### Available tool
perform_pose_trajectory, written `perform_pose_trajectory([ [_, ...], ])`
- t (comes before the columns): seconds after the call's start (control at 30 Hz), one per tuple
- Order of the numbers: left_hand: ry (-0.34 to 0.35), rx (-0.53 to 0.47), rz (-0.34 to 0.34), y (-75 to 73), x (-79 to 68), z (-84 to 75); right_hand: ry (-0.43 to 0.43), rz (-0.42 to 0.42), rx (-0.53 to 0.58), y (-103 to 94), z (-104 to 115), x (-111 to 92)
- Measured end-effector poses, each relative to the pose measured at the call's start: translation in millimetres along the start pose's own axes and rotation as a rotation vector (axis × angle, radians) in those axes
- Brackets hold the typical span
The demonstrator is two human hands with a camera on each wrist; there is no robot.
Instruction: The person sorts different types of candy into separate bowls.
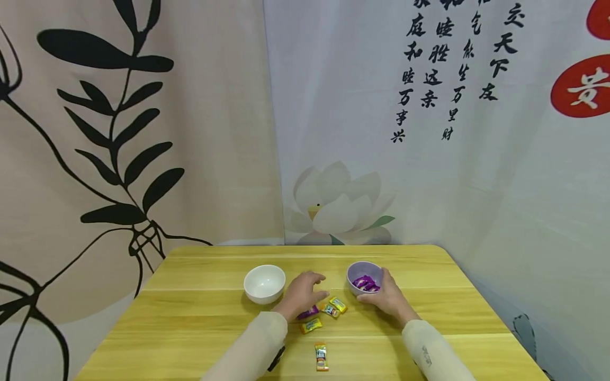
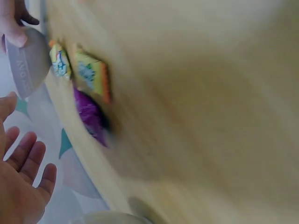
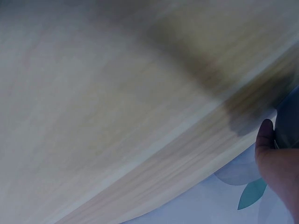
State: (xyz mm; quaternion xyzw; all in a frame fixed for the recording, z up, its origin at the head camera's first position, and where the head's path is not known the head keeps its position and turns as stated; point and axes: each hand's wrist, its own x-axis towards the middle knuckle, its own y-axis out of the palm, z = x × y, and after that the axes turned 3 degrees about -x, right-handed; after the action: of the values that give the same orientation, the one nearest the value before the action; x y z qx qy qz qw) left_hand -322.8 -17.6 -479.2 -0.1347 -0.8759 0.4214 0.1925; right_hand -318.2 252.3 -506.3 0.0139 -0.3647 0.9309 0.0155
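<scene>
My right hand (image 1: 389,297) grips the side of a small purple bowl (image 1: 357,268), thumb at the near side and fingers at the right rim. Several purple-wrapped candies (image 1: 366,284) lie inside it. My left hand (image 1: 301,294) hovers over the table with its fingers spread loosely and nothing in them. Just below that hand is a purple-wrapped candy (image 1: 308,313), clearer in the left wrist view as a purple wrapper (image 2: 89,114). Beside it lie yellow-wrapped candies (image 1: 331,310). In the right wrist view, only part of the dark-looking bowl (image 3: 287,119) shows.
A white bowl (image 1: 264,284) stands left of my left hand. One more yellow-orange candy (image 1: 321,357) lies nearer the table's front. The wooden table (image 1: 200,301) ends at a printed cloth backdrop (image 1: 229,132).
</scene>
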Motion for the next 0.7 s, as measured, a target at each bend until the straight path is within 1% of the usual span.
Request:
perform_pose_trajectory([
  [0.1,-0.005,-0.005,0.005,0.1,-10.2,4.5,-0.003,0.004,0.004,-0.6,2,0],
  [0.4,0.02,0.018,0.012,0.8,-37.6,19.8,-0.01,-0.003,0.014,-0.5,1,0],
  [0.57,0.023,0.059,-0.022,0.6,-47.5,28.1,-0.013,-0.006,0.01,0.3,0,1],
  [0.7,0.029,0.108,-0.031,0.6,-52.5,32.9,-0.006,-0.002,0.009,0.7,0,1],
])
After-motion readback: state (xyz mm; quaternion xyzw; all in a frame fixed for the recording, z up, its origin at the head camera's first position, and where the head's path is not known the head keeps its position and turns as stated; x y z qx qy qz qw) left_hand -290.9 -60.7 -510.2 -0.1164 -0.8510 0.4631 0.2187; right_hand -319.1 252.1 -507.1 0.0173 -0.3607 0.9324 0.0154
